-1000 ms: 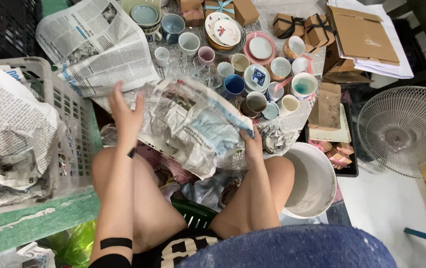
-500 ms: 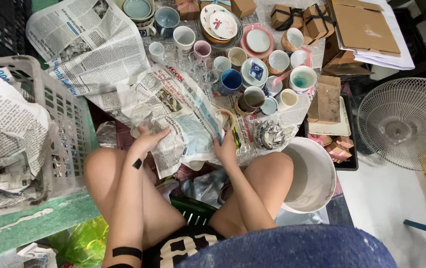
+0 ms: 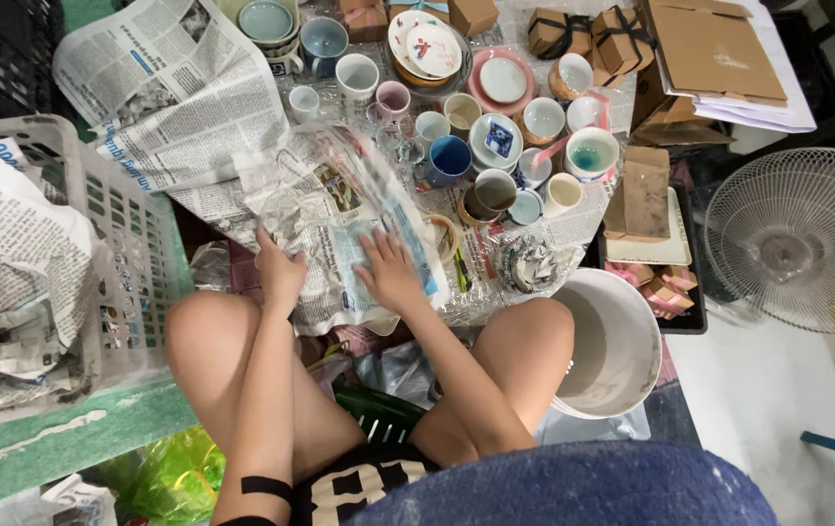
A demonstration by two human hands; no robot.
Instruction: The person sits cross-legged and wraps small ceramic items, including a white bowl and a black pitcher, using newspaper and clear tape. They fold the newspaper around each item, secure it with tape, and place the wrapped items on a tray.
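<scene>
Both hands [image 3: 281,273] [image 3: 390,273] press flat on the crumpled newspaper bundle [image 3: 339,219]

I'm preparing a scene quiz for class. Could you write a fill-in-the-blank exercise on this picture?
1. Both the left hand and the right hand press on a crumpled ____ bundle.
2. The white plastic basket of paper stands on the person's ____ side.
3. The round white electric ____ lies at the right edge.

Missing words: newspaper; left; fan
</scene>
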